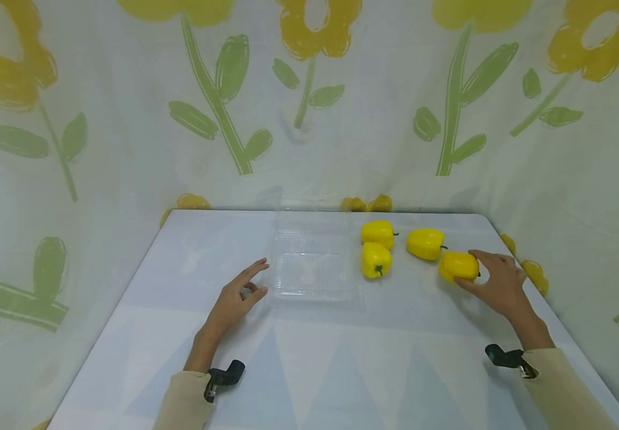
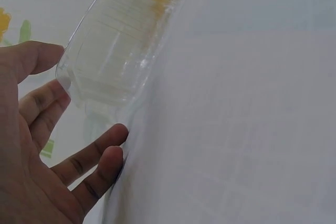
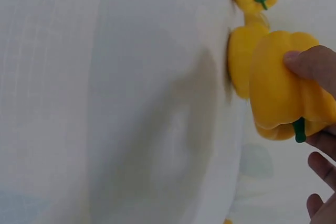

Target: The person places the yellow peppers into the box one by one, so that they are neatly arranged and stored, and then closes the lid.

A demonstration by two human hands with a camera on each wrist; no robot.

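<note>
At the right of the head view the right hand point(image 1: 497, 285) closes thumb and fingers point(image 3: 314, 62) round the nearest yellow pepper point(image 1: 458, 266), while the left hand point(image 1: 236, 298), fingers released, rests beside the clear tray point(image 1: 314, 263) at mid-worktop point(image 1: 314, 358), seemingly to steady it, with three peppers point(image 1: 378, 245) lying between.

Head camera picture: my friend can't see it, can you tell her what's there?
A person's right hand holds one yellow pepper on a pale table. Three more peppers lie beside a clear plastic box, and the open left hand rests near that box.
</note>
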